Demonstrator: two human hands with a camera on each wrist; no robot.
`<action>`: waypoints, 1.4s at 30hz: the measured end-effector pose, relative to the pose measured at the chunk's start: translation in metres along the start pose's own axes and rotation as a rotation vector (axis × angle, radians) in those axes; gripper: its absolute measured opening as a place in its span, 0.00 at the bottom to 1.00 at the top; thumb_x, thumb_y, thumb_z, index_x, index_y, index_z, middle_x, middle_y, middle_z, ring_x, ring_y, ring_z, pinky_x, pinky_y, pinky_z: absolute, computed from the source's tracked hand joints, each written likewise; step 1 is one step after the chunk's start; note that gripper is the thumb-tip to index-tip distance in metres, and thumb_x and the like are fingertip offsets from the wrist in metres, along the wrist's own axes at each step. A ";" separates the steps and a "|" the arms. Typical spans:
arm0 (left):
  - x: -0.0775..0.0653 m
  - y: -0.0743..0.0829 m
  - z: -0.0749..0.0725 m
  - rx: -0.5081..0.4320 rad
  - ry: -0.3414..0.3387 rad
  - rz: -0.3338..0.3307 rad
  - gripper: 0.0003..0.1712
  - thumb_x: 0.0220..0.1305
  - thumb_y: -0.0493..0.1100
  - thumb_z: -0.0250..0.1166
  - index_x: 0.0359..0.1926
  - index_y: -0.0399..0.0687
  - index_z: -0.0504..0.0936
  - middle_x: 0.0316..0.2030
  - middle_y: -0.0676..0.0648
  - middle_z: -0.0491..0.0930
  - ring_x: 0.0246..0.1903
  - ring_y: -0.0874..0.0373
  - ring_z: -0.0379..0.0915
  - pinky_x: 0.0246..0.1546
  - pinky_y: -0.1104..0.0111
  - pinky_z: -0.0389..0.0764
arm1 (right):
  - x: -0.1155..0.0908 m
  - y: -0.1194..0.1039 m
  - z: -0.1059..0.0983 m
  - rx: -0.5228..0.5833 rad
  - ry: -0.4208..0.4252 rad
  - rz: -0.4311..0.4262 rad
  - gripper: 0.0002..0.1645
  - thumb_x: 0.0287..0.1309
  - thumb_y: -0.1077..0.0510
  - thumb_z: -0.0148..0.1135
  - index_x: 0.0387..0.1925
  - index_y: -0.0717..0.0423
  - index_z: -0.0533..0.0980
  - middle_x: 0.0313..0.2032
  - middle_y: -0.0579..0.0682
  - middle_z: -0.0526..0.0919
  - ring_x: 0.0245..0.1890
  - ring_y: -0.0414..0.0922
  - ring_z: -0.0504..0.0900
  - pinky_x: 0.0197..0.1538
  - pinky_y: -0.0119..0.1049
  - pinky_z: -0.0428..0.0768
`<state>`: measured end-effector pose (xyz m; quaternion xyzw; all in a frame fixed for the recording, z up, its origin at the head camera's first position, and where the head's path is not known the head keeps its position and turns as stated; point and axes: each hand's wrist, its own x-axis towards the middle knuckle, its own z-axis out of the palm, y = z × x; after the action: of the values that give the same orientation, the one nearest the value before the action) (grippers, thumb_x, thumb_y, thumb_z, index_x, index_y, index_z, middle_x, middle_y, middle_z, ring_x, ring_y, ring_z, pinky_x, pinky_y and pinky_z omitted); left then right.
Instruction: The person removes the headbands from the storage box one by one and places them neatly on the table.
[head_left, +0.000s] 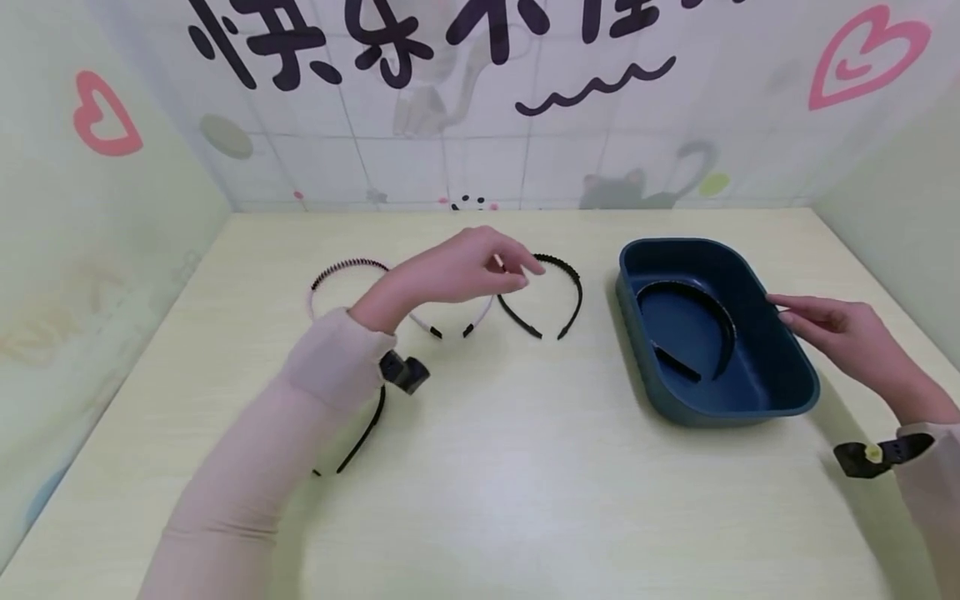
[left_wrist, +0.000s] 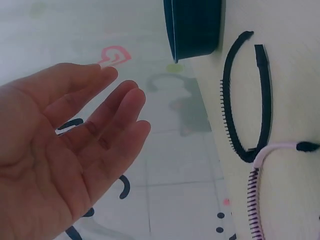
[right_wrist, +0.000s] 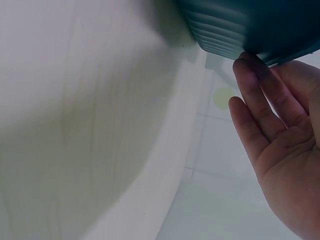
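My left hand (head_left: 468, 267) hovers over the back of the table with its fingers loosely extended and nothing between them. Beside its fingertips lies a black toothed headband (head_left: 573, 287), also visible in the left wrist view. A pale pink headband (head_left: 480, 317) is mostly hidden behind that hand; another pink headband with dark coils (head_left: 348, 264) lies to its left. Under the left forearm shows part of a black headband (head_left: 367, 437). My right hand (head_left: 847, 337) pinches the right rim of a dark blue bin (head_left: 652, 392), inside which rests a wide black headband (head_left: 727, 329).
The pale wooden table (head_left: 525, 483) ends at a back wall (head_left: 480, 158) printed with black writing and cat shapes. Side walls stand at left and right. Each wrist wears a small black camera (head_left: 405, 372).
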<state>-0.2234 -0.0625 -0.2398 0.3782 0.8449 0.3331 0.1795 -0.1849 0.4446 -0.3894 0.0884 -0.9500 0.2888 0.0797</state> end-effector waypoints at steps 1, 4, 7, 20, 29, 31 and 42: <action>0.006 0.002 0.001 -0.004 -0.006 0.013 0.16 0.65 0.37 0.55 0.52 0.43 0.79 0.45 0.48 0.78 0.38 0.57 0.75 0.41 0.68 0.73 | 0.000 0.004 0.000 0.001 -0.005 0.000 0.23 0.62 0.49 0.54 0.59 0.39 0.71 0.50 0.44 0.77 0.43 0.20 0.71 0.38 0.12 0.67; 0.026 0.006 0.006 -0.018 -0.033 0.058 0.16 0.65 0.38 0.55 0.52 0.43 0.78 0.45 0.49 0.78 0.40 0.59 0.74 0.42 0.70 0.73 | 0.001 0.008 0.000 0.012 -0.016 -0.004 0.23 0.62 0.48 0.54 0.59 0.38 0.71 0.52 0.48 0.77 0.44 0.21 0.71 0.39 0.12 0.67; 0.043 0.011 0.012 -0.037 -0.059 0.091 0.16 0.65 0.38 0.55 0.53 0.43 0.78 0.45 0.49 0.78 0.41 0.61 0.74 0.42 0.71 0.73 | 0.002 0.006 -0.001 0.011 -0.018 -0.003 0.23 0.62 0.48 0.54 0.59 0.38 0.70 0.52 0.47 0.77 0.44 0.21 0.71 0.39 0.12 0.67; 0.091 0.036 0.032 -0.087 -0.102 0.182 0.16 0.66 0.38 0.54 0.54 0.44 0.77 0.39 0.49 0.79 0.37 0.57 0.73 0.33 0.69 0.74 | 0.001 -0.050 -0.012 0.109 -0.049 -0.010 0.23 0.63 0.55 0.54 0.59 0.52 0.71 0.52 0.51 0.77 0.43 0.20 0.70 0.39 0.11 0.66; 0.120 0.053 0.037 -0.051 -0.127 0.139 0.18 0.66 0.38 0.53 0.55 0.44 0.75 0.42 0.49 0.78 0.35 0.58 0.72 0.33 0.72 0.71 | -0.008 -0.080 -0.014 0.084 -0.034 0.012 0.23 0.64 0.56 0.53 0.58 0.61 0.71 0.44 0.27 0.73 0.40 0.15 0.68 0.38 0.11 0.66; 0.127 0.058 0.038 -0.038 -0.133 0.127 0.17 0.66 0.38 0.53 0.56 0.45 0.75 0.42 0.48 0.78 0.34 0.59 0.71 0.32 0.72 0.70 | -0.009 -0.087 -0.015 0.088 -0.034 0.020 0.23 0.64 0.57 0.53 0.57 0.64 0.71 0.42 0.21 0.70 0.39 0.14 0.67 0.38 0.11 0.66; 0.170 0.078 0.056 -0.076 -0.191 -0.056 0.20 0.66 0.41 0.55 0.59 0.52 0.74 0.52 0.53 0.73 0.45 0.59 0.74 0.37 0.67 0.76 | -0.013 -0.090 -0.017 0.102 -0.028 0.042 0.23 0.63 0.57 0.53 0.56 0.66 0.70 0.39 0.16 0.69 0.38 0.14 0.68 0.37 0.11 0.66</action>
<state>-0.2621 0.1286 -0.2337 0.3773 0.8210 0.3222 0.2825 -0.1514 0.3821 -0.3303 0.0765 -0.9368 0.3370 0.0556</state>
